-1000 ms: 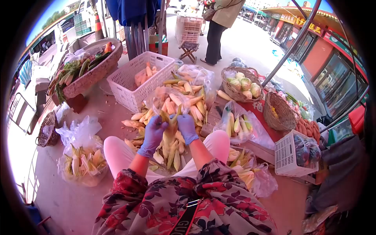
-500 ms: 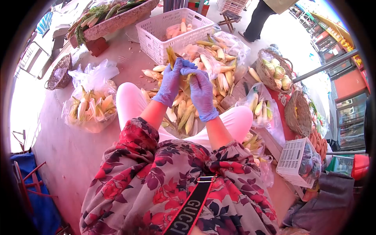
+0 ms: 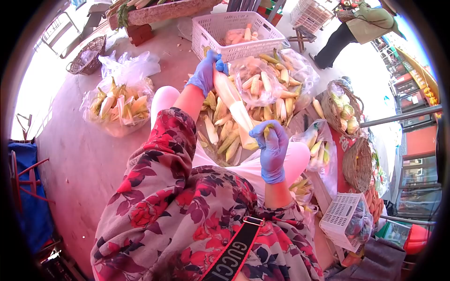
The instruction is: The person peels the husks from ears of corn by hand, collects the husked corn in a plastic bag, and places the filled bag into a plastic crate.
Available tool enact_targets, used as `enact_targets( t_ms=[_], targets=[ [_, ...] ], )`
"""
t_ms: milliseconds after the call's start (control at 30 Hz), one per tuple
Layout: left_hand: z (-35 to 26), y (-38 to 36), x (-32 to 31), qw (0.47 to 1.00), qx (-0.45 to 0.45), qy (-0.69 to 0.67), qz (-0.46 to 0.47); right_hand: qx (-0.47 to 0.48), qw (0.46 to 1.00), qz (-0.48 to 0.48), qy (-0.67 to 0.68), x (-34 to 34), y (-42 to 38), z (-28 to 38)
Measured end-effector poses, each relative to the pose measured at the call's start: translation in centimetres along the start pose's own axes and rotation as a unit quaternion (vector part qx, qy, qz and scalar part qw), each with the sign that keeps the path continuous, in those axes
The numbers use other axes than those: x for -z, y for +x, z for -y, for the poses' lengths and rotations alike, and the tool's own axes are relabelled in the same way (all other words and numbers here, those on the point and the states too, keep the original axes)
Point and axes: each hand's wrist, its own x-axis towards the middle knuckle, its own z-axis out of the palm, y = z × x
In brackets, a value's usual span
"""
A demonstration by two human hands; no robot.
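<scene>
Centre of the frame: an ear of corn (image 3: 232, 100) is held slanting, from upper left down to lower right, above the person's knees.
Left hand: the left hand (image 3: 205, 74), in a blue glove, is closed around the upper end of the ear.
Right hand: the right hand (image 3: 270, 140), also gloved in blue, is clenched on the pale husk strip at the lower end of the ear.
Below the ear: a heap of husked corn (image 3: 224, 136) is seen on the ground between the knees.
Upper centre: a white plastic crate (image 3: 206, 33) is placed just behind a clear bag of corn (image 3: 262, 82).
Left side: a second bag of corn (image 3: 117, 105) is lying on the concrete.
Right side: two woven baskets (image 3: 357, 159) are set near a red cloth.
Upper right: another person (image 3: 361, 25) is standing well apart.
</scene>
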Motion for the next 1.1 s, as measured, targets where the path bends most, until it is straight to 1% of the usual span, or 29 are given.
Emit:
enact_targets(
  t_ms=[33, 67, 100, 133, 167, 200, 233, 267, 300, 333, 367, 400, 500, 533, 567, 633, 667, 733, 767, 800, 867, 900, 967, 1000, 1067, 1100],
  targets=[
    [0.2, -0.2, -0.7, 0.999, 0.006, 0.020, 0.032, 0.013, 0.992, -0.011, -0.122, -0.3, 0.6, 0.5],
    [0.4, -0.7, -1.2, 0.997, 0.014, 0.040, 0.065, 0.023, 0.970, -0.025, -0.242, -0.7, 1.6, 0.9],
    [0.8, -1.6, -2.2, 0.993, 0.024, 0.060, 0.098, 0.031, 0.932, -0.041, -0.358, -1.0, 2.6, 1.0],
    [1.2, -2.1, -2.8, 0.986, 0.040, 0.066, 0.147, 0.089, 0.921, -0.034, -0.378, -0.9, 3.7, -0.4],
    [1.9, -2.9, -3.8, 0.985, 0.036, 0.072, 0.156, 0.148, 0.905, -0.026, -0.398, -0.5, 4.9, -2.7],
    [2.5, -3.6, -4.7, 0.983, 0.031, 0.076, 0.166, 0.207, 0.885, -0.016, -0.417, -0.7, 5.7, -3.3],
    [2.8, -3.9, -5.5, 0.981, 0.022, 0.080, 0.176, 0.118, 0.925, -0.019, -0.360, -0.8, 5.7, -3.6],
    [2.8, -3.6, -4.8, 0.974, 0.018, 0.073, 0.212, 0.028, 0.955, -0.021, -0.296, -1.0, 5.5, -3.7],
    [3.1, -4.1, -5.2, 0.975, -0.030, 0.130, 0.177, -0.065, 0.972, -0.020, -0.225, -1.4, 5.3, -3.7],
    [3.8, -4.8, -5.6, 0.969, -0.080, 0.185, 0.141, -0.012, 0.962, -0.029, -0.271, -1.4, 5.5, -4.2],
    [4.2, -5.4, -5.8, 0.957, -0.131, 0.239, 0.102, 0.008, 0.956, -0.039, -0.291, -1.4, 5.6, -4.3],
    [4.2, -5.8, -5.5, 0.956, -0.114, 0.247, 0.107, 0.028, 0.949, -0.051, -0.309, -1.6, 5.6, -4.3],
    [4.5, -6.5, -5.5, 0.974, -0.131, 0.169, 0.072, 0.068, 0.927, -0.076, -0.361, -2.2, 5.3, -4.4],
    [4.7, -6.8, -5.9, 0.982, -0.123, 0.136, 0.046, 0.079, 0.918, -0.082, -0.379, -2.3, 5.0, -4.4],
    [4.7, -6.6, -5.6, 0.988, -0.102, 0.103, 0.058, 0.090, 0.909, -0.087, -0.398, -2.3, 5.0, -4.4],
    [4.7, -6.0, -5.2, 0.994, -0.057, 0.038, 0.082, 0.159, 0.891, -0.087, -0.417, -1.6, 5.0, -5.6],
    [4.7, -5.8, -5.0, 0.995, -0.033, 0.034, 0.084, 0.193, 0.880, -0.089, -0.425, -1.0, 5.0, -6.4],
    [4.7, -6.1, -5.1, 0.996, 0.018, 0.025, 0.086, 0.230, 0.871, -0.089, -0.425, 0.2, 5.3, -7.9],
    [4.7, -6.2, -5.0, 0.993, 0.038, 0.033, 0.109, 0.247, 0.866, -0.090, -0.425, 0.8, 5.2, -8.6],
    [4.7, -6.1, -4.8, 0.989, 0.058, 0.042, 0.133, 0.244, 0.861, -0.082, -0.438, 1.2, 5.1, -8.6],
    [4.4, -5.6, -4.0, 0.978, 0.088, 0.056, 0.178, 0.241, 0.869, -0.068, -0.427, 1.6, 4.9, -8.7],
    [4.6, -6.0, -4.2, 0.985, 0.056, 0.081, 0.139, 0.242, 0.871, -0.064, -0.423, 1.9, 5.0, -8.7],
    [5.1, -7.1, -4.6, 0.989, -0.009, 0.131, 0.066, 0.214, 0.902, -0.052, -0.372, 2.3, 5.4, -8.5],
    [5.4, -7.8, -4.6, 0.981, -0.046, 0.180, 0.061, 0.198, 0.916, -0.046, -0.346, 2.4, 5.4, -8.6],
    [6.9, -8.1, -2.1, 0.960, -0.033, 0.268, 0.076, 0.164, 0.942, -0.032, -0.292, 2.5, 5.5, -8.9],
    [8.1, -8.0, -0.6, 0.946, -0.029, 0.311, 0.083, 0.137, 0.947, -0.030, -0.288, 2.5, 5.9, -9.1]
  ],
)
